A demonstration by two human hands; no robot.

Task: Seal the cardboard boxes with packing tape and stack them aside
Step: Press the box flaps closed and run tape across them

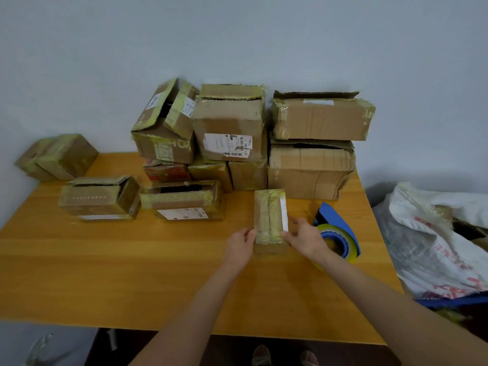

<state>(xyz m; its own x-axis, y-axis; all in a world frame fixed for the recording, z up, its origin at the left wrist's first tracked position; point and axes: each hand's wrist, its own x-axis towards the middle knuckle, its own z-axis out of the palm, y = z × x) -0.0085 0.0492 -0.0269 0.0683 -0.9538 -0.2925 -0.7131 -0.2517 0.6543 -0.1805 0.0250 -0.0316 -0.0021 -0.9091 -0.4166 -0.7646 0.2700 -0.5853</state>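
Left hand [239, 244] and right hand [306, 240] grip the box [269, 212], its long axis toward the surface's [105, 260] far edge; tape [340, 244] just beside the right hand.

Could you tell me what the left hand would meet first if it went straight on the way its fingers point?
The small taped box; the left hand seems to hold its left side, so contact is immediate.

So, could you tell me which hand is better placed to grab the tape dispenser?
Probably the right hand: it holds the small box at its right side, with the tape dispenser just beside it; the left hand would have to cross the box.
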